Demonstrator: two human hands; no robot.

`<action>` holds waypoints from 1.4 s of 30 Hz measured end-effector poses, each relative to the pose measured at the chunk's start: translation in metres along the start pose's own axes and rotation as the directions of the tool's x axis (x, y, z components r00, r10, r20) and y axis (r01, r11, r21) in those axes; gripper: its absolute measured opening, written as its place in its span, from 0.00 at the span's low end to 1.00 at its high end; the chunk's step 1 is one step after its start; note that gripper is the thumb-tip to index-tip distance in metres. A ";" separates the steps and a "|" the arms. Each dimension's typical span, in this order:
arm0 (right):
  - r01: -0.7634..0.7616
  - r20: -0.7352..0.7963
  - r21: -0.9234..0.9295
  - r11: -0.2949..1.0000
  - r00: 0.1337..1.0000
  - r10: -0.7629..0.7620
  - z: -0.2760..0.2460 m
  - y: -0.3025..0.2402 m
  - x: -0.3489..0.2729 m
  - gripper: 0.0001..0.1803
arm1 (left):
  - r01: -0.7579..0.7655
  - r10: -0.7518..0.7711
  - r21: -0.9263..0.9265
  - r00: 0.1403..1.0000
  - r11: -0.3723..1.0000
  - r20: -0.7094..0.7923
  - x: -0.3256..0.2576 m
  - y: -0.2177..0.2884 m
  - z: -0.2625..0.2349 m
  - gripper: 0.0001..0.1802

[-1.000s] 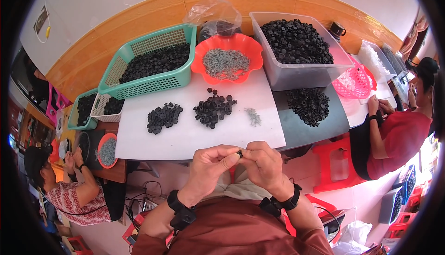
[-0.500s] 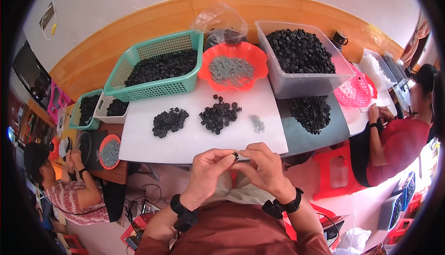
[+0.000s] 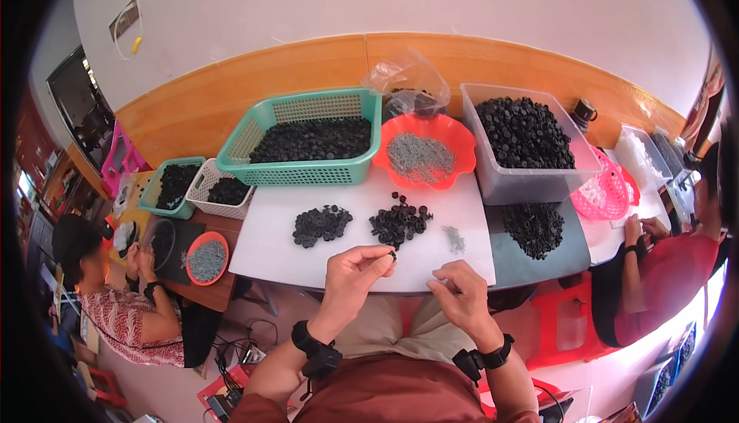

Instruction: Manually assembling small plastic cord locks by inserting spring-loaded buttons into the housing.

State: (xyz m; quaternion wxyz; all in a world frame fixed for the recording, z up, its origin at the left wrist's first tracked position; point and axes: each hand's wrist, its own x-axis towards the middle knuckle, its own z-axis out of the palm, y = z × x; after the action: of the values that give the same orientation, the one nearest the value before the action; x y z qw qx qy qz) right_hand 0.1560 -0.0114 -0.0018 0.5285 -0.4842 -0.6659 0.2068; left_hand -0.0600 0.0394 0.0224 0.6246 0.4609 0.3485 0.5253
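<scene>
My left hand (image 3: pixel 352 280) pinches a small round black part (image 3: pixel 393 255) between thumb and fingertips, just above the front edge of the white sheet (image 3: pixel 265 250). To its right, my right hand (image 3: pixel 464 300) is apart from it, fingers bent and thumb and forefinger slightly separated, with nothing visible in them. Beyond that hand lies a small heap of thin grey screw-like pieces (image 3: pixel 455 240). Two heaps of black parts sit on the sheet: flat round pieces (image 3: pixel 322 226) to the left and taller cap-like pieces (image 3: pixel 399 223) in the middle.
Along the back stand a green basket (image 3: pixel 300 174), a scalloped red bowl (image 3: pixel 459 137) of grey pieces and a clear tub (image 3: pixel 531 180) of black parts. More black pieces (image 3: pixel 534 230) lie on a dark board. One person (image 3: pixel 138 315) works at left, another (image 3: pixel 662 277) at right.
My hands have come apart: the right has moved away to the right, while the left keeps the black part. The whole view has shifted, so the table sits lower and further right.
</scene>
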 end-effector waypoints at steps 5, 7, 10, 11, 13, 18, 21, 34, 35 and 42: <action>-0.017 0.020 -0.024 1.000 1.000 0.017 0.000 -0.003 0.001 0.05 | -0.228 0.262 0.413 0.965 0.882 -0.026 0.035 0.019 -0.028 0.08; -0.018 0.018 -0.034 0.999 1.000 0.019 0.001 -0.002 0.002 0.05 | -0.266 0.336 0.534 0.941 0.803 -0.037 0.050 0.040 -0.036 0.07; -0.020 0.016 -0.046 0.999 1.000 0.021 0.003 -0.001 0.001 0.04 | -0.363 0.565 0.776 0.825 0.517 0.010 0.089 0.072 -0.059 0.06; -0.013 0.022 -0.042 0.999 1.000 0.014 0.004 -0.002 0.001 0.04 | -0.377 0.627 0.823 0.778 0.425 0.032 0.106 0.085 -0.071 0.07; -0.024 0.021 -0.055 0.998 0.999 0.025 0.003 -0.004 -0.001 0.04 | -0.316 0.667 0.900 0.744 0.301 0.038 0.141 0.108 -0.097 0.09; -0.029 0.031 -0.044 0.999 0.999 0.031 0.002 -0.003 -0.001 0.04 | -0.150 0.567 0.954 0.823 0.260 -0.026 0.159 0.128 -0.127 0.12; -0.030 0.027 -0.048 0.998 0.999 0.031 0.003 -0.004 -0.001 0.03 | -0.178 0.559 0.937 0.829 0.300 -0.022 0.145 0.118 -0.130 0.13; -0.081 0.053 -0.058 0.995 0.995 0.084 0.004 0.001 0.002 0.04 | -0.501 0.502 0.814 0.806 0.294 0.315 0.041 0.035 -0.043 0.10; -0.094 0.061 -0.045 0.995 0.993 0.097 0.003 0.000 0.002 0.04 | -0.495 0.469 0.806 0.824 0.325 0.317 0.037 0.029 -0.037 0.11; -0.096 0.067 -0.029 0.995 0.993 0.098 0.001 -0.001 0.000 0.05 | -0.492 0.391 0.834 0.839 0.250 0.377 0.037 0.001 -0.027 0.13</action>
State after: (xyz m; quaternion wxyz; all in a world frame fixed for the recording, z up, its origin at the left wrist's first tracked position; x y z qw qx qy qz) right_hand 0.1546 -0.0114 -0.0019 0.4885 -0.5152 -0.6620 0.2402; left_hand -0.0777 0.0817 0.0160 0.1111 0.8257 0.4035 0.3783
